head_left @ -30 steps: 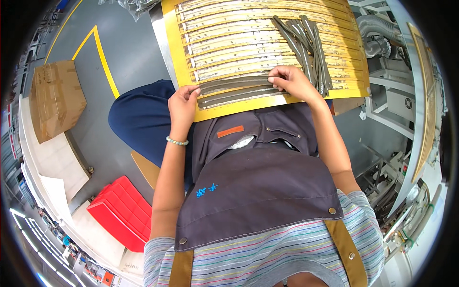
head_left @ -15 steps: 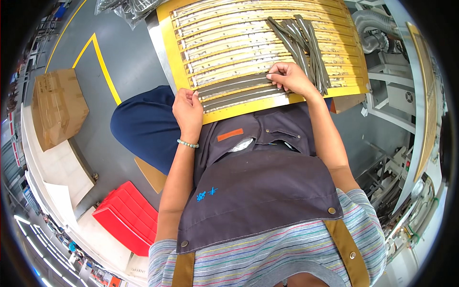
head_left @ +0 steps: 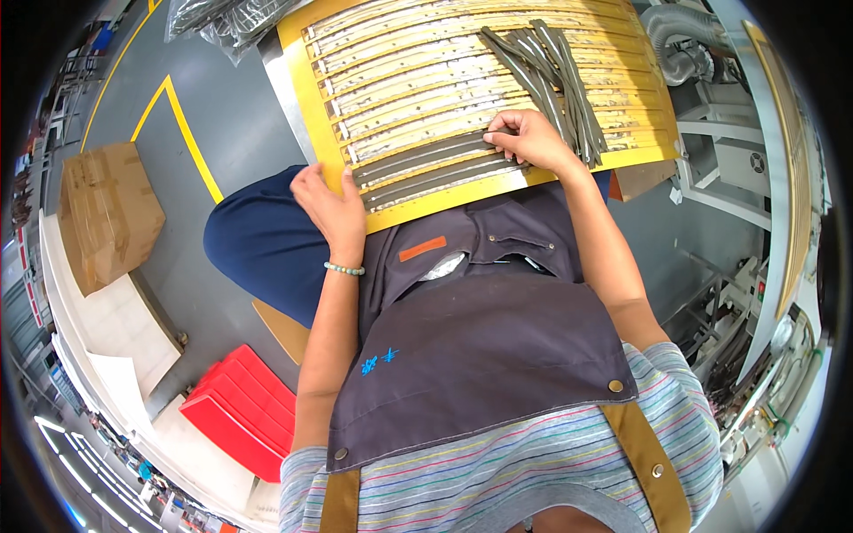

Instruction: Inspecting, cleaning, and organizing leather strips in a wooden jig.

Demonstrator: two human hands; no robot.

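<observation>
A yellow board with long parallel slots lies across my lap. Dark grey strips fill the slots nearest me, among them an upper strip and a lower strip. My right hand pinches the right end of the upper strip between thumb and finger, against the board. Off the strips' left ends, my left hand hovers at the board's left edge with thumb and fingers apart, holding nothing. A loose pile of similar grey strips rests on the board beyond my right hand.
On the left are a cardboard box and a red plastic bin. Clear plastic bags lie beyond the board's far left corner. A ribbed duct and a white machine frame stand on the right.
My left hand has let go of the upper strip's left end, moved left and spread its fingers. My right hand stays at the right end. The whole view has shifted slightly.
</observation>
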